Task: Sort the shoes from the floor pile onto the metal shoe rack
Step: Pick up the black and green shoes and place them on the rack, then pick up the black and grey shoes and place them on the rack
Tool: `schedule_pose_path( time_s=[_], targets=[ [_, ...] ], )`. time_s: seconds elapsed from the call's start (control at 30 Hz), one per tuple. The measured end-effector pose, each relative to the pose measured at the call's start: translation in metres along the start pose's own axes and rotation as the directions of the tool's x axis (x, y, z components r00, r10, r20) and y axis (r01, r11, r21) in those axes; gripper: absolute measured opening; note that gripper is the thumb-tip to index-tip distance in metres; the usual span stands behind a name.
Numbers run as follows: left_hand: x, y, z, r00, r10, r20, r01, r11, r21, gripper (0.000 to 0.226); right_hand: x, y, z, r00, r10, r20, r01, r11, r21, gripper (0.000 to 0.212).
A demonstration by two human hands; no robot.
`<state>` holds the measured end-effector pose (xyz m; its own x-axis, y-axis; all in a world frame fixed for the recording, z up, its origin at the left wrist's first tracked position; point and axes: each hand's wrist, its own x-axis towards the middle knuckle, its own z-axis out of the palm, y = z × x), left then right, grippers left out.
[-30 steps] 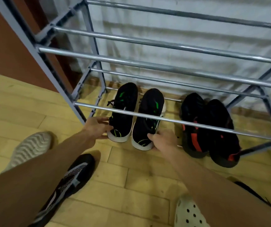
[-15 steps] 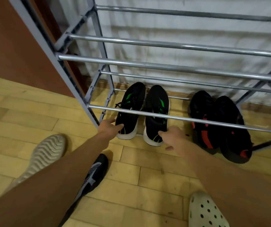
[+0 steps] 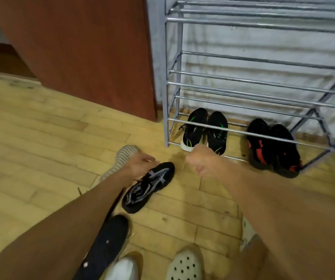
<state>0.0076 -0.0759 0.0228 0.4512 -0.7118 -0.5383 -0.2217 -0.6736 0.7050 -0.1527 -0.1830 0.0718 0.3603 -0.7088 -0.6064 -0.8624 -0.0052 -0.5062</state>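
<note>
the metal shoe rack [image 3: 263, 85] of thin round steel bars fills the upper right, and the view has swung away from it since a second ago — then both hands were down at the green-accented pair [image 3: 205, 130] on the lowest tier, nudging the heels in. now that pair sits side by side there, white soles toward the camera, with the black-and-red pair [image 3: 271, 146] well to its right on the same tier. so two pairs look placed, and the work seems to be turning back to the floor pile on the yellow wood plank floor [image 3: 41, 148].

the left hand [image 3: 138, 163] has come back over the toe end of a black knit sneaker with grey mesh panels [image 3: 148, 186]; its fingers are spread and loose, holding nothing. the right hand [image 3: 201, 160] has pulled off the rack and is curled into a loose fist, empty as far as i can tell.

smaller things wait — a pale shoe, ribbed sole up [image 3: 120, 158], a dark speckled shoe [image 3: 106, 249], a white perforated clog [image 3: 184, 265].
</note>
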Motion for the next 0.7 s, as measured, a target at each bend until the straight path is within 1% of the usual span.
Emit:
schedule_pose_path(
  time_s=[0.1, 0.23, 0.33, 0.47, 0.53, 0.63, 0.7],
  targets=[
    [-0.048, -0.038, -0.019, 0.999, -0.027, -0.034, 0.025, 0.998, -0.059, 0.045, -0.034, -0.011, 0.033, 0.998, -0.011, 0.055, 0.012, 1.000, -0.015, 0.025],
    [-0.102, -0.090, -0.034, 0.995, -0.064, -0.071, 0.061, 0.997, -0.037, 0.040, -0.068, -0.020, 0.080, 0.991, -0.013, 0.132, 0.019, 0.999, -0.045, 0.036],
    [-0.117, -0.123, -0.038, 0.988, -0.109, -0.107, 0.106, 0.994, -0.031, 0.043, -0.081, -0.023, 0.107, 0.989, -0.022, 0.146, 0.030, 0.998, -0.056, 0.039],
    [-0.111, -0.147, -0.032, 0.983, -0.144, -0.116, 0.143, 0.990, -0.013, 0.044, -0.077, -0.018, 0.126, 0.989, -0.021, 0.145, 0.028, 0.998, -0.049, 0.047],
    [-0.099, -0.151, -0.024, 0.983, -0.151, -0.108, 0.157, 0.986, 0.056, 0.049, -0.068, -0.010, 0.128, 0.990, -0.008, 0.143, 0.015, 0.999, -0.047, 0.045],
    [-0.073, -0.149, -0.009, 0.986, -0.160, -0.057, 0.167, 0.971, 0.173, 0.060, -0.047, 0.005, 0.126, 0.993, 0.019, 0.120, -0.013, 0.998, -0.054, 0.042],
    [-0.051, -0.146, 0.000, 0.989, -0.145, -0.037, 0.150, 0.958, 0.243, 0.062, -0.030, 0.016, 0.124, 0.992, 0.032, 0.123, -0.027, 0.999, -0.039, 0.041]
  ],
)
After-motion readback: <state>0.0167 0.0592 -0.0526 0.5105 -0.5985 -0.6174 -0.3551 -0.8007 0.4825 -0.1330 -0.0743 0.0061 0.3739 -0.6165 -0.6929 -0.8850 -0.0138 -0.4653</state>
